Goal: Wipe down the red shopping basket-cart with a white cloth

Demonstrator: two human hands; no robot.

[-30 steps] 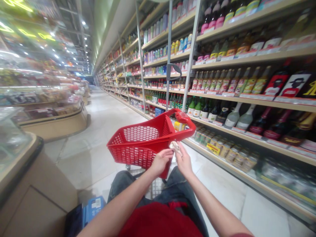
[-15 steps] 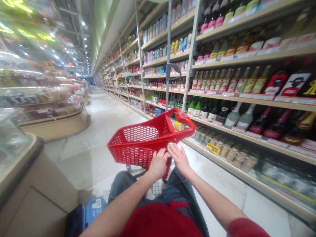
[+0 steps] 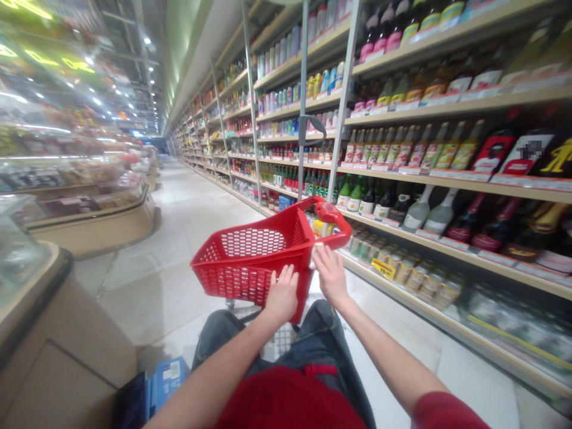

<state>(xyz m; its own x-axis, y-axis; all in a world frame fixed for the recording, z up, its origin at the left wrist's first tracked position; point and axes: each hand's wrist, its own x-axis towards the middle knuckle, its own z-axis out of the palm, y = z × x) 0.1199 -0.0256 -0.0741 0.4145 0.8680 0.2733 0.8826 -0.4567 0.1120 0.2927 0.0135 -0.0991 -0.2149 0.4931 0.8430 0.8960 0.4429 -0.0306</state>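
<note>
Cart (image 3: 250, 262), red plastic, is standing in a shop aisle right in front of the person, with shelves (image 3: 447, 173) of bottles running along the right. Left hand (image 3: 281, 295) is lying flat against its near wall, fingers straight and close together, and right hand (image 3: 330, 277) is touching the rim under the handle (image 3: 330, 217), fingers spread and clasping nothing. Judging by this, the cart is only being steadied; a firm hold would call for fingers curling round the handle.

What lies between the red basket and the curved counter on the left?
Only bare pale floor separates the red basket from the counter in the head view.
</note>
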